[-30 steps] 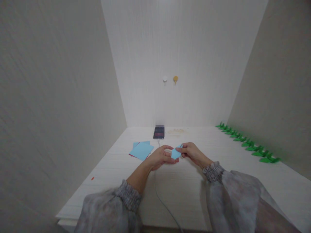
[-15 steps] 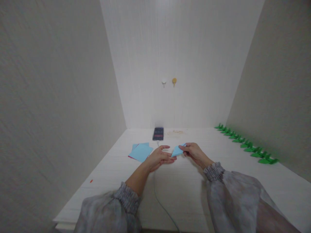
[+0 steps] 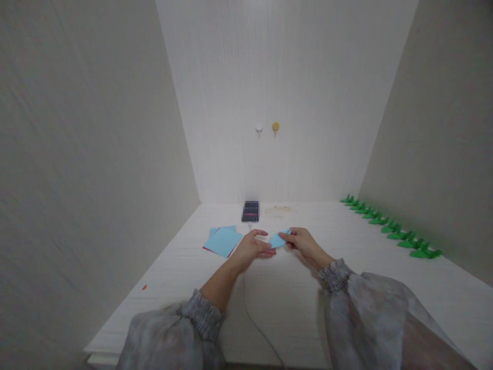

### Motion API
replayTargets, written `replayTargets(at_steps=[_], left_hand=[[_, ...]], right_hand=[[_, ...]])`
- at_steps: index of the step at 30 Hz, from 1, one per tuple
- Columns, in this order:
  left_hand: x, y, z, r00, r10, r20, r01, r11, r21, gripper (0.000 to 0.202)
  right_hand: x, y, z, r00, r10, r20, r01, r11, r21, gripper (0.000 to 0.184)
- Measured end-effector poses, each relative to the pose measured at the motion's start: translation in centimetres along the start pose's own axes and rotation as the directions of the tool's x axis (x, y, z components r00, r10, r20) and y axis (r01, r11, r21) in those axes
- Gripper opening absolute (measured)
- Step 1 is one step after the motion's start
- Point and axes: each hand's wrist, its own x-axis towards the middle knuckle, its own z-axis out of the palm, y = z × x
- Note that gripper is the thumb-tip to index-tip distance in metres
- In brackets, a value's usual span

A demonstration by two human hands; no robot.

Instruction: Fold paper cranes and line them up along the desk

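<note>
I hold a small folded light-blue paper [image 3: 278, 239] just above the white table [image 3: 292, 298], between both hands. My left hand [image 3: 252, 247] curls its fingers around the paper's left end. On the right end, my right hand [image 3: 302, 241] pinches the paper with thumb and fingers. Both wrists come out of grey gathered sleeves. How the paper is folded is too small to make out.
A stack of blue sheets [image 3: 223, 240] with a red one underneath lies left of my hands. A phone [image 3: 250, 211] stands at the back with a cable [image 3: 250, 313] running toward me. Several green folded paper pieces [image 3: 389, 226] line the right wall. Two hooks [image 3: 267, 127] are on the back wall.
The paper, held out flatter by my right hand half a second ago, is back between both hands. Both hands shifted slightly away from me.
</note>
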Motion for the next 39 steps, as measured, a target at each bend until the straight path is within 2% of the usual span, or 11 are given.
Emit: replayTargets(at_steps=[10, 13, 18, 25, 31, 39], left_hand=[[-0.5, 0.5, -0.4, 0.998, -0.028, 0.051, 0.028, 1.000, -0.006, 0.046], [-0.5, 0.3, -0.5, 0.998, -0.045, 0.050, 0.045, 0.999, 0.010, 0.045], [0.0, 0.0, 0.2, 0.998, -0.057, -0.013, 0.057, 0.998, 0.007, 0.044], [0.0, 0.3, 0.6, 0.995, -0.098, 0.019, 0.098, 0.995, 0.005, 0.053], [-0.1, 0.4, 0.7, 0.990, -0.133, 0.051, 0.132, 0.991, 0.017, 0.052], [-0.1, 0.5, 1.0, 0.997, -0.078, 0.002, 0.078, 0.997, 0.005, 0.054]], right_hand=[[-0.8, -0.5, -0.1, 0.982, 0.152, 0.110, -0.175, 0.954, 0.244, 0.020], [-0.7, -0.3, -0.2, 0.981, 0.153, 0.122, -0.179, 0.950, 0.255, 0.020], [-1.0, -0.1, 0.5, 0.972, 0.180, 0.152, -0.214, 0.943, 0.253, 0.019], [-1.4, 0.3, 1.0, 0.960, 0.156, 0.231, -0.219, 0.935, 0.278, 0.021], [-1.5, -0.2, 1.2, 0.961, 0.160, 0.225, -0.216, 0.943, 0.253, 0.023], [-1.5, -0.3, 1.3, 0.954, 0.187, 0.233, -0.247, 0.932, 0.264, 0.022]])
